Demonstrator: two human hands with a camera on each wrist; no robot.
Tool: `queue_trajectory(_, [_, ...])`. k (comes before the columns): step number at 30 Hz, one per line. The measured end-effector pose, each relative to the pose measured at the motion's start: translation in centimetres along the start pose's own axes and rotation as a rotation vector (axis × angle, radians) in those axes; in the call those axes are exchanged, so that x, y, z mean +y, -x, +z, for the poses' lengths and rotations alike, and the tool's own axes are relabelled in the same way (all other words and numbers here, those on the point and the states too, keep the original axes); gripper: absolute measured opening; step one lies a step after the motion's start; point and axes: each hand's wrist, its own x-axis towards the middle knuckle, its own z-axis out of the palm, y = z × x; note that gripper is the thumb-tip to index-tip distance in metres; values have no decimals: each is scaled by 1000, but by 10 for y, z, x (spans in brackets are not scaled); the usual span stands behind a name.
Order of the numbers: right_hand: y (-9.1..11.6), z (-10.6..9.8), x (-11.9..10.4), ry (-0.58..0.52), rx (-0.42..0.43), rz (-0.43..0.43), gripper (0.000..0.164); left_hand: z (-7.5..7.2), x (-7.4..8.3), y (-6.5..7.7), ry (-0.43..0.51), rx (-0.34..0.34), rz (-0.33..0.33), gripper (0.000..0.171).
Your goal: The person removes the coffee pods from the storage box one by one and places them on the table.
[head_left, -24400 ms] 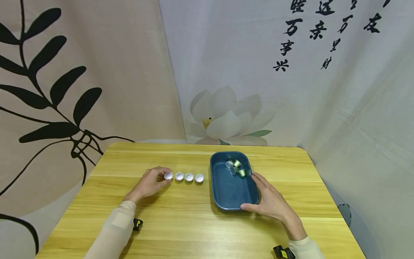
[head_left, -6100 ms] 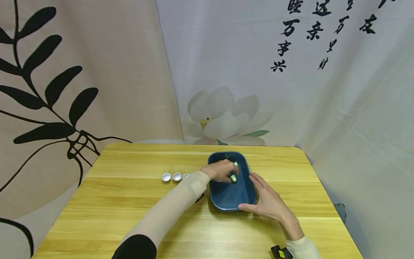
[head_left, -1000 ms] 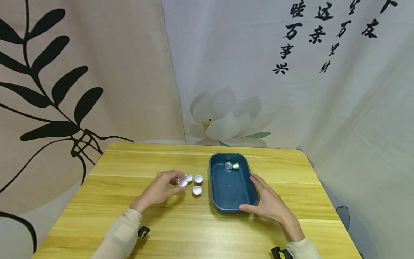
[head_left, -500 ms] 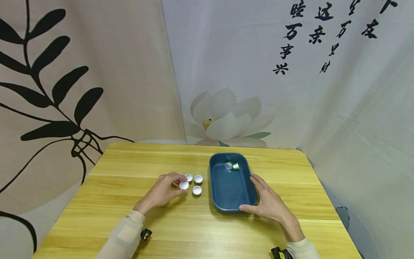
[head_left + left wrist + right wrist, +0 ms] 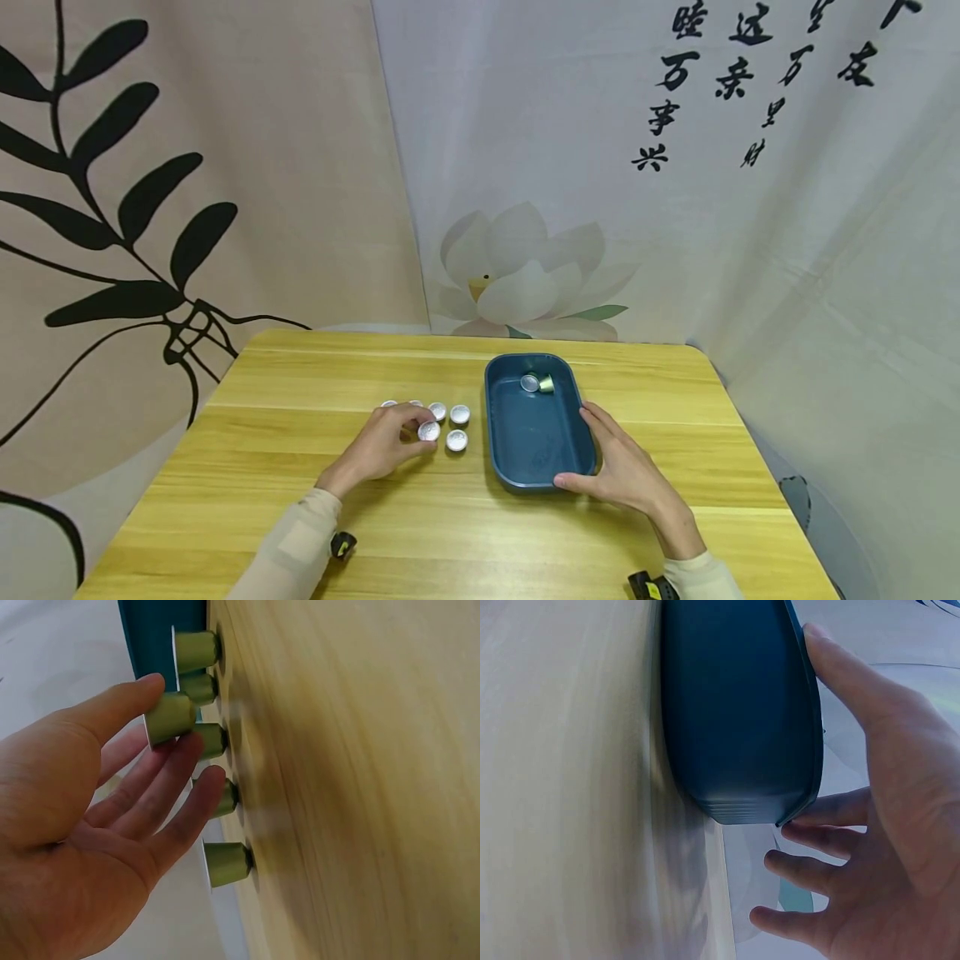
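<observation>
My left hand (image 5: pixel 386 442) pinches a green coffee capsule (image 5: pixel 169 718) between thumb and fingers. Its silver-white lid faces up, and its base hangs above the table in the left wrist view. Just to its right stands another coffee capsule (image 5: pixel 457 440). Behind them runs a row of several more capsules (image 5: pixel 460 414), lids up, partly hidden by the left hand. My right hand (image 5: pixel 626 467) touches the dark blue tray (image 5: pixel 540 483) at its near right corner, thumb on the front rim and fingers straight along the right side. Two capsules (image 5: pixel 547 384) lie on their sides inside the tray.
The wooden table (image 5: pixel 420 533) carries everything. Behind it hangs a cloth backdrop (image 5: pixel 337 167) with printed leaves, a lotus and characters. Each wrist wears a small black camera (image 5: pixel 343 546).
Since the oldest frame, two capsules have left the tray; one stands in front of the row. Lately the left hand has shifted the held capsule slightly right and nearer. The right hand stays put.
</observation>
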Motion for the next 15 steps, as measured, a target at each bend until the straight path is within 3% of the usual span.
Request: queue_trajectory(15, [0, 0, -1, 0, -2, 4, 129, 4, -4, 1, -30, -15, -4, 30])
